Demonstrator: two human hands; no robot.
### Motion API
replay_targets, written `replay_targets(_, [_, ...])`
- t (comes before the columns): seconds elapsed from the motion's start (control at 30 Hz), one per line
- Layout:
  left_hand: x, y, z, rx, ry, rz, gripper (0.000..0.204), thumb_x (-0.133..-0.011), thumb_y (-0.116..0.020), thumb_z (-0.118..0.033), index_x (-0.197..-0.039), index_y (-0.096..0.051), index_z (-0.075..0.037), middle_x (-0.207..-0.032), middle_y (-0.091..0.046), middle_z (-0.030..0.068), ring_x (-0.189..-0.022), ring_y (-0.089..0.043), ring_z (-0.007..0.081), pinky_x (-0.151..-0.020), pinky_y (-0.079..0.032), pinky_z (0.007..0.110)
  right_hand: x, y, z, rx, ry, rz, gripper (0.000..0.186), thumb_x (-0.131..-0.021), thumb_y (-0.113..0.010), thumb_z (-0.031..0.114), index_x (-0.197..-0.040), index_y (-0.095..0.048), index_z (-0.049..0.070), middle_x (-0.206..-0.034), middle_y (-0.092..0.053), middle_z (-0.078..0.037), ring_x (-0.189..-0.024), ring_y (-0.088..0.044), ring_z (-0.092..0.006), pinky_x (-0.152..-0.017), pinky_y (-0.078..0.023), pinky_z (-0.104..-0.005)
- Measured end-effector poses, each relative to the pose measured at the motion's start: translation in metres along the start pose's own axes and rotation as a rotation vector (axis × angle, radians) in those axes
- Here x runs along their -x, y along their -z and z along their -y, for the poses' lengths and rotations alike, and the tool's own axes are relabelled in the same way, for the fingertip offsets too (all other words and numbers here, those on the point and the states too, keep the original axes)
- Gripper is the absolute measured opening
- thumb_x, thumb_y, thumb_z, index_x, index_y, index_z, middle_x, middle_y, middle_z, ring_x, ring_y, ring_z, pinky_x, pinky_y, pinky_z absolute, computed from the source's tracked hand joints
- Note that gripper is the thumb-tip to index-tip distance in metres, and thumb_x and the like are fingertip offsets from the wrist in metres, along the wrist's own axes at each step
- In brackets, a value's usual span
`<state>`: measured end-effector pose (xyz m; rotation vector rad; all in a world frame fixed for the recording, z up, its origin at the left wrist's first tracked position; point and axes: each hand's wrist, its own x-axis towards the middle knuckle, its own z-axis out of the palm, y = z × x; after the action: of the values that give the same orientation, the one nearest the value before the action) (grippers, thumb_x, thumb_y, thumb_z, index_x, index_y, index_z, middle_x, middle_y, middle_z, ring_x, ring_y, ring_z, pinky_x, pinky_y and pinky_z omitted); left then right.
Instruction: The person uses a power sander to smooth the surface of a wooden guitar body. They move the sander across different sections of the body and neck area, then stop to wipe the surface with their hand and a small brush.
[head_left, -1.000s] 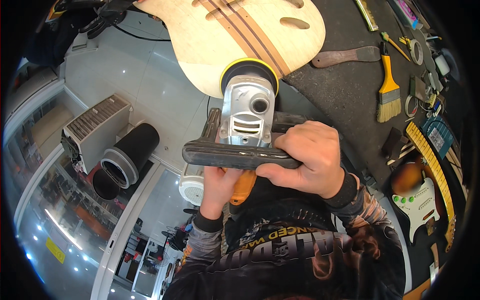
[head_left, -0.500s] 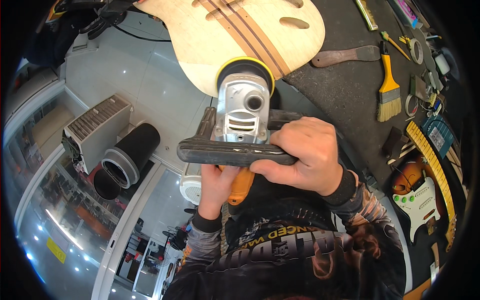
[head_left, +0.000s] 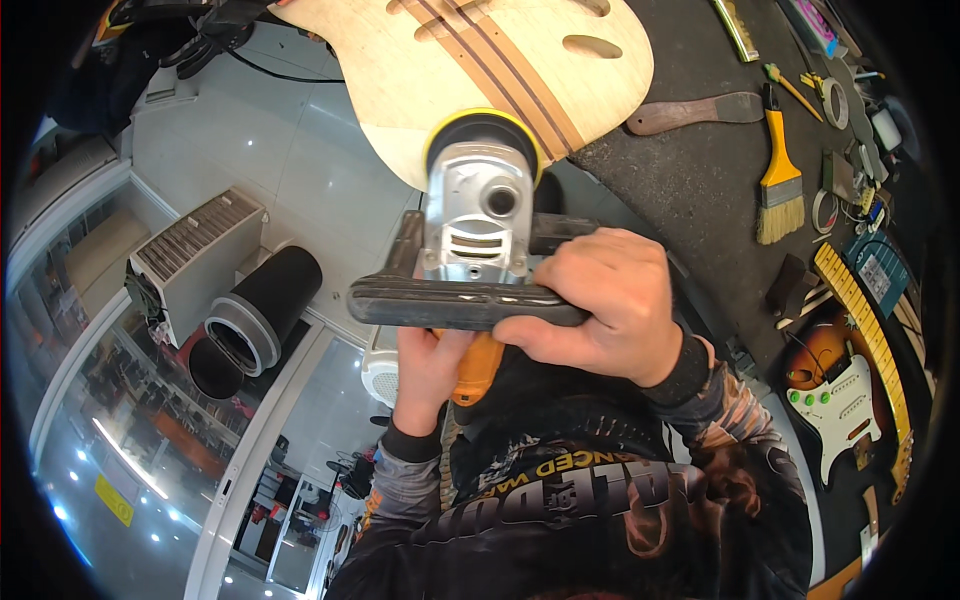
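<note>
My two hands hold an orange and silver power sander (head_left: 470, 215) with a round yellow-edged pad. Wrapped round the right end of its black D-shaped handle (head_left: 430, 303) is my right hand (head_left: 610, 305). My left hand (head_left: 428, 365) grips the orange body beneath that handle; most of its fingers are hidden. Just beyond lies a pale wooden guitar body (head_left: 430, 90) with darker stripes down its middle and routed cavities. The pad overlaps the guitar body's near edge in view; whether they touch I cannot tell.
On the dark bench (head_left: 690, 180) at right lie a wooden-handled tool (head_left: 690, 113), a yellow paintbrush (head_left: 780, 185), tape rolls (head_left: 834, 103) and a guitar neck (head_left: 862, 330). A sunburst guitar body with a white pickguard (head_left: 838, 405) is nearby. On the left floor stands a black cylinder (head_left: 270, 300).
The sander and both hands have shifted slightly left and a little away from me. My grip looks the same, and the guitar body stays almost where it was.
</note>
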<state>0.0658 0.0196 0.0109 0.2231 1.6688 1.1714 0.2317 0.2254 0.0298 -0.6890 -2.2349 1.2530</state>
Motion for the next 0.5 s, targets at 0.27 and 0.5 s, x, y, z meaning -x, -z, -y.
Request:
replay_targets(0.27, [-0.012,0.045,0.002,-0.049,-0.097,-0.137,0.042,-0.105,-0.081,-0.023,-0.138,-0.069,0.001,-0.132,-0.075,0.0086,-0.122,-0.07,0.0193,-0.108,-0.056,0.038,-0.042,-0.041,0.004,-0.062,0.048,-0.073,0.052,-0.083,-0.098,0.042,-0.072,-0.059,0.01,-0.063,-0.055,-0.007,-0.056,-0.058,-0.0311,-0.056,-0.047,-0.0409])
replay_targets(0.5, [-0.014,0.024,-0.009,-0.015,-0.058,0.062,0.04,-0.105,-0.084,-0.022,-0.135,-0.071,0.0,-0.128,-0.076,0.0076,-0.119,-0.071,0.0174,-0.106,-0.057,0.037,-0.022,-0.024,0.007,0.026,0.002,-0.029,0.051,-0.083,-0.097,0.047,-0.075,-0.064,0.009,-0.064,-0.06,-0.007,-0.056,-0.064,-0.029,-0.056,-0.049,-0.0401])
